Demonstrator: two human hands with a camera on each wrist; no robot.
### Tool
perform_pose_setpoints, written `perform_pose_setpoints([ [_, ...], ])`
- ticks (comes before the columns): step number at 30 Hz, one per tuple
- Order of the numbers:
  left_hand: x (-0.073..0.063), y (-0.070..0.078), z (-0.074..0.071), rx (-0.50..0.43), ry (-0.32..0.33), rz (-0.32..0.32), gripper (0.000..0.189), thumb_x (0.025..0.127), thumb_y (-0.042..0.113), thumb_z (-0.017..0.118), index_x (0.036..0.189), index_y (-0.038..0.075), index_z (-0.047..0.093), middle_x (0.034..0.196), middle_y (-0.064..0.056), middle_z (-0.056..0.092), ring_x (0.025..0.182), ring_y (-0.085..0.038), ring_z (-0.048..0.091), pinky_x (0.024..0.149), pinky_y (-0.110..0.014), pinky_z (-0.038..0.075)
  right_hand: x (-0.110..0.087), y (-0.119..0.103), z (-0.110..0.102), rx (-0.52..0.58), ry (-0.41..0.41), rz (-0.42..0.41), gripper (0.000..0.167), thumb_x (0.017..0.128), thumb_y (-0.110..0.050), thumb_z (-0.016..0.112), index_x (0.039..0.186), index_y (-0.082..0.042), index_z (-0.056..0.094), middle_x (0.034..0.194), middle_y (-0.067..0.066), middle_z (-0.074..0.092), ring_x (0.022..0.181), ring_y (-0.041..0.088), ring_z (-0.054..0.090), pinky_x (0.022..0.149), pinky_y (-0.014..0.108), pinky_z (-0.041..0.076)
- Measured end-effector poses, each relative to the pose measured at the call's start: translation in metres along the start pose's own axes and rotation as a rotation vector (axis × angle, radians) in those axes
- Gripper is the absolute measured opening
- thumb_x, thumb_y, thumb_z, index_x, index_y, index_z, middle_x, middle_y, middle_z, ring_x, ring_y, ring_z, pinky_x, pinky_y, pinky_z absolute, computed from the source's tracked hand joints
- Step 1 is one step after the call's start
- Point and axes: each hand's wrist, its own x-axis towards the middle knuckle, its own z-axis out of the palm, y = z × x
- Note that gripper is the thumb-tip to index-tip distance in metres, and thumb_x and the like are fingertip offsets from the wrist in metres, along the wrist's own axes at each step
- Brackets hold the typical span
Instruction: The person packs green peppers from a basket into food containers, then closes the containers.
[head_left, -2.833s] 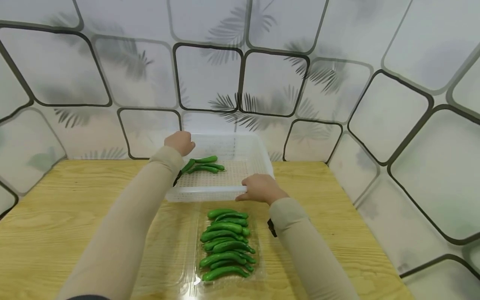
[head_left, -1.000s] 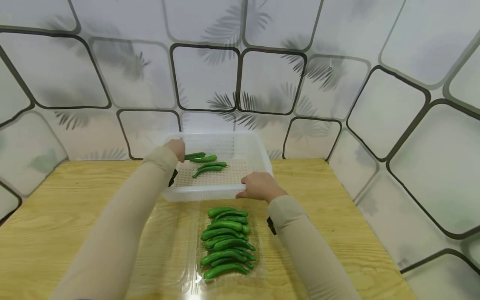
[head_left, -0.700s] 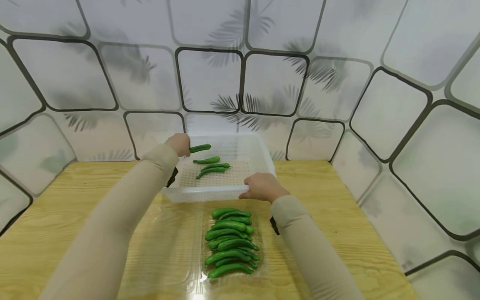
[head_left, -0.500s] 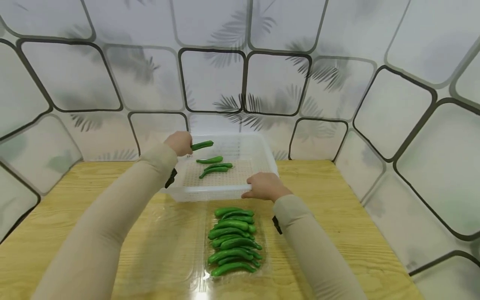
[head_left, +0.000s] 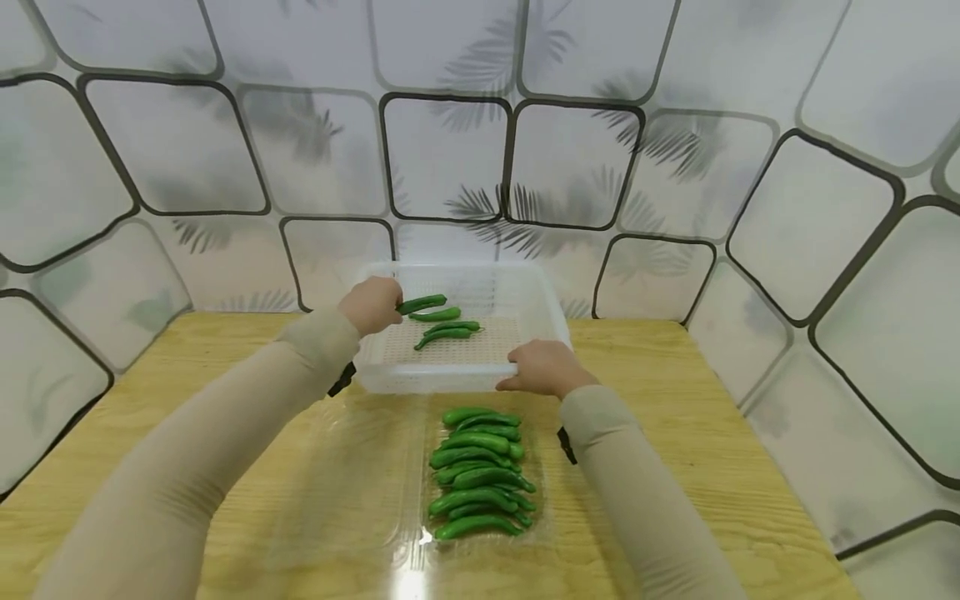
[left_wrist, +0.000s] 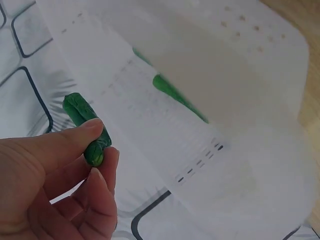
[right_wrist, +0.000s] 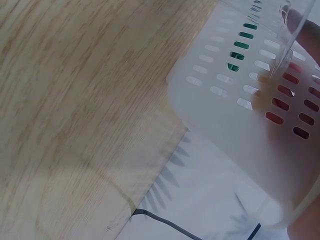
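My left hand (head_left: 373, 304) pinches a dark green chili pepper (head_left: 423, 303) over the left part of a white perforated basket (head_left: 427, 379). In the left wrist view the pepper (left_wrist: 75, 107) sits between thumb and fingertips; whether a second lies against it, I cannot tell. Several loose peppers (head_left: 450, 332) lie on the basket floor below. My right hand (head_left: 546, 367) grips the basket's near rim at its right corner. Closer to me is a clear plastic container (head_left: 542, 533), its right half filled with a column of peppers (head_left: 480, 475). The right wrist view shows the basket wall (right_wrist: 210, 105) tilted.
The clear container's left half (head_left: 352, 492) lies flat on the wooden table (head_left: 675, 467). A patterned wall covering (head_left: 446, 158) stands close behind the basket and along both sides. Both forearms reach in from the front, either side of the container.
The left hand was among the basket's peppers, then lifted one off the floor and now holds it slightly lower. The right hand keeps its grip on the rim. The head view has shifted slightly.
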Motion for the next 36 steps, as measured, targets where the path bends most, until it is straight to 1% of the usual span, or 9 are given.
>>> perform_pose_setpoints([
  [4,-0.015,0.006,0.002,0.003,0.004,0.047,0.019,0.085,0.006,0.067,0.100,-0.006,0.066,0.098,-0.018,0.065,0.088,-0.029,0.062,0.078,-0.041,0.050,0.000,0.000,0.000,-0.007,-0.002,-0.003,0.060,0.084,-0.059,0.056,0.123,-0.014,0.061,0.117,0.005,0.063,0.100,0.022,0.061,0.080,0.041,0.049],
  [8,-0.028,0.013,0.002,0.008,0.020,0.088,0.020,0.086,0.008,0.067,0.102,-0.005,0.066,0.099,-0.017,0.065,0.089,-0.028,0.062,0.079,-0.041,0.049,0.002,0.000,-0.001,-0.003,0.007,0.006,0.060,0.083,-0.060,0.056,0.122,-0.015,0.061,0.115,0.004,0.064,0.095,0.021,0.062,0.076,0.040,0.050],
  [13,-0.037,0.013,0.006,-0.016,0.054,0.121,0.019,0.086,0.008,0.066,0.101,-0.005,0.066,0.089,-0.012,0.064,0.081,-0.023,0.059,0.073,-0.038,0.048,0.004,0.000,-0.001,-0.019,0.010,0.015,0.060,0.083,-0.063,0.055,0.120,-0.016,0.062,0.110,0.004,0.065,0.089,0.019,0.063,0.071,0.039,0.051],
  [17,-0.046,0.014,0.007,-0.046,0.086,0.120,0.017,0.086,0.008,0.067,0.098,-0.003,0.067,0.082,-0.009,0.060,0.074,-0.021,0.054,0.068,-0.037,0.044,0.003,-0.001,-0.002,-0.014,0.022,0.007,0.059,0.083,-0.062,0.055,0.118,-0.015,0.063,0.109,0.004,0.065,0.088,0.019,0.063,0.071,0.039,0.051],
  [21,-0.058,0.017,0.009,-0.070,0.102,0.121,0.019,0.086,0.010,0.067,0.102,-0.001,0.067,0.086,-0.008,0.060,0.081,-0.021,0.055,0.073,-0.037,0.045,0.000,-0.002,-0.002,-0.004,0.022,-0.002,0.057,0.083,-0.061,0.056,0.115,-0.014,0.064,0.107,0.005,0.066,0.087,0.019,0.063,0.071,0.038,0.051],
  [26,-0.073,0.023,0.013,-0.093,0.109,0.163,0.025,0.086,0.012,0.068,0.108,0.000,0.066,0.092,-0.009,0.062,0.088,-0.024,0.059,0.077,-0.037,0.048,-0.001,0.000,-0.002,-0.008,0.022,0.008,0.058,0.083,-0.062,0.056,0.114,-0.014,0.064,0.106,0.004,0.066,0.086,0.019,0.063,0.070,0.038,0.051],
  [28,-0.078,0.024,0.015,-0.099,0.113,0.173,0.027,0.085,0.012,0.069,0.109,0.000,0.066,0.091,-0.007,0.062,0.088,-0.023,0.059,0.076,-0.037,0.049,-0.001,0.000,-0.003,-0.008,0.025,0.007,0.058,0.083,-0.062,0.055,0.114,-0.014,0.064,0.106,0.004,0.066,0.087,0.019,0.063,0.070,0.038,0.051],
  [31,-0.085,0.026,0.018,-0.105,0.123,0.171,0.027,0.085,0.012,0.070,0.109,0.000,0.066,0.090,-0.006,0.062,0.085,-0.022,0.059,0.074,-0.036,0.049,0.000,0.000,-0.003,-0.005,0.026,-0.001,0.057,0.083,-0.063,0.055,0.113,-0.015,0.064,0.106,0.004,0.066,0.086,0.019,0.063,0.070,0.038,0.051],
  [36,-0.091,0.027,0.021,-0.109,0.134,0.168,0.027,0.084,0.012,0.070,0.108,0.001,0.066,0.089,-0.005,0.061,0.084,-0.021,0.059,0.073,-0.035,0.049,0.001,-0.001,-0.001,-0.011,0.025,-0.010,0.057,0.082,-0.063,0.055,0.111,-0.015,0.065,0.104,0.003,0.066,0.085,0.019,0.063,0.069,0.038,0.051],
])
